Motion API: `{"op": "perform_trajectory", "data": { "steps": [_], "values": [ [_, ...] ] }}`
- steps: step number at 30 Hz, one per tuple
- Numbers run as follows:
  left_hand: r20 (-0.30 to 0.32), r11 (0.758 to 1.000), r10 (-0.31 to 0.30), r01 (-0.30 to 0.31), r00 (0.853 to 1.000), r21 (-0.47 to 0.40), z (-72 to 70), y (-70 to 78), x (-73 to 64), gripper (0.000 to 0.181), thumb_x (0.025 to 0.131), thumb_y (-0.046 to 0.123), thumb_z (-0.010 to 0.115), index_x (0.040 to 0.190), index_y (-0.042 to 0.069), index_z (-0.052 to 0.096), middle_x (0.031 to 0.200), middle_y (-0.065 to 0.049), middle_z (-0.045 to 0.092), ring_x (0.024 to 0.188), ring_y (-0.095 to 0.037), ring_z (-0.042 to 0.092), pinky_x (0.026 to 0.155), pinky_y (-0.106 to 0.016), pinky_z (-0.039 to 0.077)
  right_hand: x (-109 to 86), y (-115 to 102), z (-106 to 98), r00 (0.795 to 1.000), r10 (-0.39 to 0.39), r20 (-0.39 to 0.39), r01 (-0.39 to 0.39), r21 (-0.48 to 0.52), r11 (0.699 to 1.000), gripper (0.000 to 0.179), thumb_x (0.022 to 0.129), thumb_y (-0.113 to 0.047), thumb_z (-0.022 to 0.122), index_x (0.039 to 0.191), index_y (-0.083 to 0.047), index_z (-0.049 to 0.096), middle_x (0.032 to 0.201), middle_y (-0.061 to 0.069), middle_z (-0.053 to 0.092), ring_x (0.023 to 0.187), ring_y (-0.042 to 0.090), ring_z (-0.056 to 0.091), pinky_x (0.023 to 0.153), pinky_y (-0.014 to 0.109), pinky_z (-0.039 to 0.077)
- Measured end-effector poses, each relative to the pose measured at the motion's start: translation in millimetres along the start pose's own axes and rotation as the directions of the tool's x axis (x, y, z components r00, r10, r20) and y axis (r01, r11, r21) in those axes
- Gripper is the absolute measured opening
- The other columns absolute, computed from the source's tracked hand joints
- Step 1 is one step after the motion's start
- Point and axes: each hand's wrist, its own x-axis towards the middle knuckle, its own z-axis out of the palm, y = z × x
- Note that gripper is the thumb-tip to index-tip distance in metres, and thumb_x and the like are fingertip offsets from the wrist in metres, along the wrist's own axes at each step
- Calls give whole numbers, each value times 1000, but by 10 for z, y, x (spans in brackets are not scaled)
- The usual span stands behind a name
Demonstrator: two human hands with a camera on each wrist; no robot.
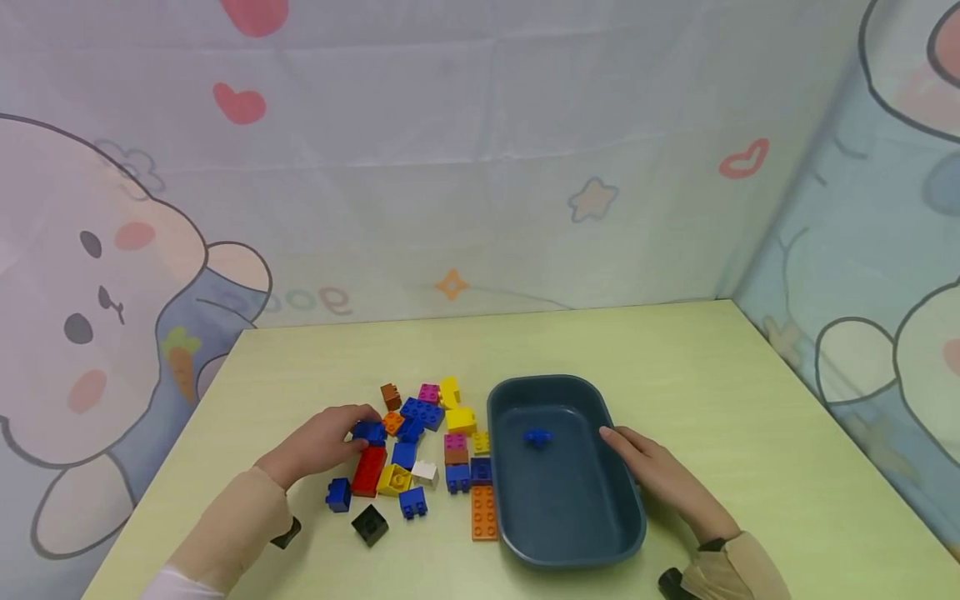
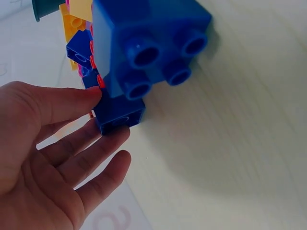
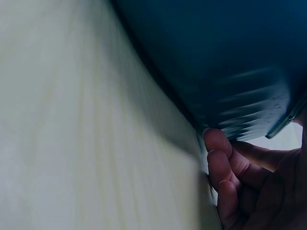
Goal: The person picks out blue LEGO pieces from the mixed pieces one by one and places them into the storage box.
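My left hand [image 1: 322,442] is at the left of a spread of toy building bricks. Its thumb and fingertips pinch a blue brick [image 1: 369,432], seen also as a blue block [image 2: 120,113] in the left wrist view. Just below lies a long red brick [image 1: 368,472]. To the right stands a dark teal plastic tub [image 1: 570,533] with one small blue piece [image 1: 537,437] inside. My right hand [image 1: 660,471] holds the tub's right side, thumb at the rim and other fingers curled against the outer wall, as the right wrist view shows.
Blue, yellow, orange, pink, brown and white bricks crowd the tub's left side, including a flat orange brick [image 1: 483,513]. Nearer the front lie a black brick [image 1: 371,526] and a blue brick [image 1: 338,495]. A printed cloth [image 1: 487,167] hangs behind the pale table [image 1: 750,400].
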Motion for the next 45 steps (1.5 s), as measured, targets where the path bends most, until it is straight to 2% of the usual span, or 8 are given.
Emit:
{"op": "perform_trajectory", "data": {
  "steps": [6,12,21,27,33,39,45],
  "values": [
    [-19,1000,1,0,1000,28,-27,-32,-26,33,95,4,67,128,4,62,121,-10,66,111,-31,62,99,-51,49,-6,3,4,1000,15,1,-15,2,1000,84,104,-58,38,151,11,31,154,33,34,143,49,31,112,61,31],
    [-52,998,6,-3,999,55,-124,-15,-14,34,96,5,66,130,4,61,120,-11,66,111,-32,63,96,-49,52,4,27,2,1000,3,-4,-3,-4,1000,83,105,-57,37,151,11,32,153,33,35,142,50,32,111,61,32],
    [-72,995,26,-19,997,95,-275,110,129,36,97,4,65,132,5,59,120,-13,65,107,-31,64,93,-47,54,-6,15,-1,1000,11,-11,-11,-5,1000,84,104,-59,38,151,10,34,152,32,37,141,49,34,111,61,33],
    [-69,990,86,-77,994,118,-300,311,296,36,98,7,64,134,6,58,121,-11,64,108,-28,64,96,-46,52,-26,-2,-5,1000,12,-22,-12,5,1000,82,104,-59,38,150,8,37,151,30,41,140,48,38,109,60,35],
    [-44,987,134,-129,990,100,-313,543,446,36,100,9,61,137,8,57,125,-8,62,101,-22,63,96,-44,52,3,15,25,1000,2,-26,-2,-4,1000,81,104,-59,39,149,8,39,150,30,42,140,47,37,110,60,34],
    [-39,973,211,-206,977,106,-304,818,581,38,102,15,61,139,12,55,131,-6,60,112,-22,63,99,-41,51,-6,9,24,999,13,-44,-12,8,1000,82,103,-60,40,150,7,39,151,29,42,141,46,36,112,60,32],
    [-19,960,267,-264,963,96,-333,1102,644,37,103,16,59,140,13,55,132,-4,60,111,-20,63,98,-38,51,-22,4,2,999,1,-36,-1,2,1000,81,104,-58,40,149,9,39,149,30,43,140,47,37,111,61,33]
  ]
}}
